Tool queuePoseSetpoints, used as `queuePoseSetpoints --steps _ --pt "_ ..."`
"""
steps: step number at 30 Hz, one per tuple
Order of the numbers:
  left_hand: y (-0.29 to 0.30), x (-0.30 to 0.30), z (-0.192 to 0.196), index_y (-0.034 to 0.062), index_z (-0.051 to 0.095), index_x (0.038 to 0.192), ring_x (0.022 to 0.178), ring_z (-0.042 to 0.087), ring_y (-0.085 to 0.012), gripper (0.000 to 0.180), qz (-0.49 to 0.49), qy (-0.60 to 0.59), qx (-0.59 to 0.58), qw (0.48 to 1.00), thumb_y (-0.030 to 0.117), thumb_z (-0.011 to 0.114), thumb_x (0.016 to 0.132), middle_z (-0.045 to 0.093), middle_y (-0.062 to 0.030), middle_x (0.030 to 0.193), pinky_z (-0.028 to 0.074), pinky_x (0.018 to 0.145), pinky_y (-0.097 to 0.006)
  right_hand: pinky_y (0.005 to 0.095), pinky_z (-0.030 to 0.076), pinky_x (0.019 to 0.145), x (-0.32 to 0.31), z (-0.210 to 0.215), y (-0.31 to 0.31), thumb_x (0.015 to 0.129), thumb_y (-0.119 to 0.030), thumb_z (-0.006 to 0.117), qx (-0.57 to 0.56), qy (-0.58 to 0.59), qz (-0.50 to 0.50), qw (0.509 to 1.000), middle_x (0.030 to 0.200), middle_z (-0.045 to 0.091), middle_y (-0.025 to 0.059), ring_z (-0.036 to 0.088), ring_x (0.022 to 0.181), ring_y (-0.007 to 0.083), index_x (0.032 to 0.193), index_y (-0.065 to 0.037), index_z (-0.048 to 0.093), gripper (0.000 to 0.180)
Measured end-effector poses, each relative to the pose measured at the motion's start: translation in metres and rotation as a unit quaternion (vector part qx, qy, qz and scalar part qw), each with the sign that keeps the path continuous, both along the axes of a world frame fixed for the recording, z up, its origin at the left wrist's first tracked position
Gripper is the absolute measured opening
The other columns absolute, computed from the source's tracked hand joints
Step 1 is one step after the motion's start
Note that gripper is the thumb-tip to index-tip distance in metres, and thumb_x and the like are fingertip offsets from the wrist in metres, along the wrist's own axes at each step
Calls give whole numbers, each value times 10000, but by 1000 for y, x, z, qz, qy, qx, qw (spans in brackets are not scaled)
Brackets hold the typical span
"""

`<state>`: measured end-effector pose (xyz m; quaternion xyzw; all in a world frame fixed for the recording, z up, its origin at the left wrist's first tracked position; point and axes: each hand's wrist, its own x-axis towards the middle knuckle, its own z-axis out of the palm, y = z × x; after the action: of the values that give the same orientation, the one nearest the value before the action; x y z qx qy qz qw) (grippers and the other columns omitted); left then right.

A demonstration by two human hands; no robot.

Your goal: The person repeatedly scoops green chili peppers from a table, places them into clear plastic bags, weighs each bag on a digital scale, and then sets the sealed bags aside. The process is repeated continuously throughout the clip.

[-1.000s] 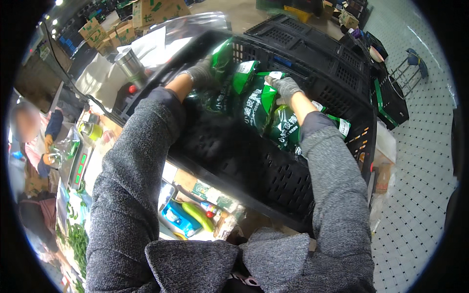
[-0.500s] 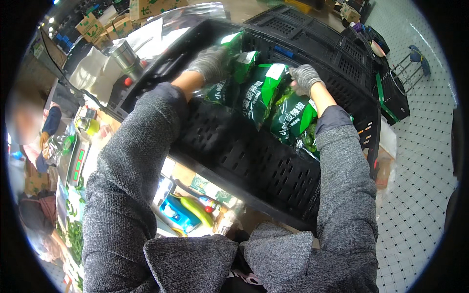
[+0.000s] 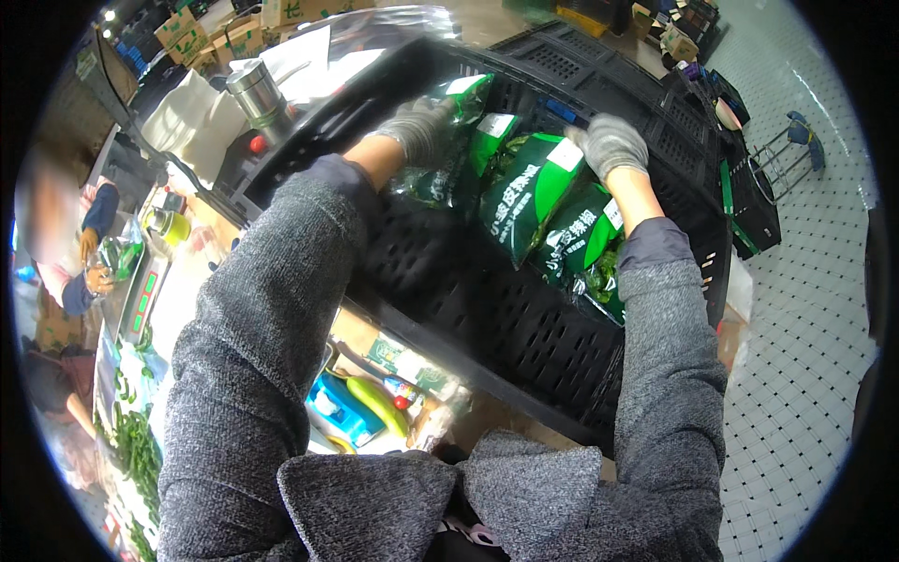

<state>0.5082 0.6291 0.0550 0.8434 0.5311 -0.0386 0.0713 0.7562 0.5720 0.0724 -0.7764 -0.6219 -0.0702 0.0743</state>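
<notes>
Printed black-and-green plastic bags of green peppers lie in a row in a black perforated crate [image 3: 468,309]. My left hand [image 3: 417,131], in a grey knitted glove, is closed on the leftmost bag [image 3: 435,183]; its fingertips are partly hidden. My right hand [image 3: 613,145], gloved alike, has curled fingers at the upper corner of a middle bag [image 3: 529,192], beside its white label. Whether it pinches that corner is hidden. Below it, another bag [image 3: 581,234] slants toward my right sleeve, green peppers showing through its clear end.
More black crates [image 3: 599,80] stand beyond. On the left are a steel flask [image 3: 257,98], a scale [image 3: 142,300], loose green peppers [image 3: 136,450] and other people at work. Below the crate sit a blue packet [image 3: 346,407] and a long green vegetable [image 3: 379,403].
The middle bag has shifted right, closer to the right bag. My right hand has moved slightly right. My left hand stays at the leftmost bag, and the whole view has shifted a little.
</notes>
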Motion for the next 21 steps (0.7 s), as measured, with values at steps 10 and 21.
queuePoseSetpoints --steps 10,21 --pt "4 -5 -5 173 202 1331 1193 319 -386 917 6 -43 6 999 218 728 582 220 -208 1353 306 988 -410 343 481 721 -50 -81 126 804 -309 474 -281 -76 164 943 942 625 103 611 840 231 1028 -71 578 343" --pt "-1 0 -24 125 131 1345 1231 262 -381 994 4 20 -18 1000 193 747 567 130 -206 1386 312 982 -420 371 477 520 -20 -55 92 799 -276 537 -114 173 17 978 678 595 159 592 586 260 800 24 600 306"
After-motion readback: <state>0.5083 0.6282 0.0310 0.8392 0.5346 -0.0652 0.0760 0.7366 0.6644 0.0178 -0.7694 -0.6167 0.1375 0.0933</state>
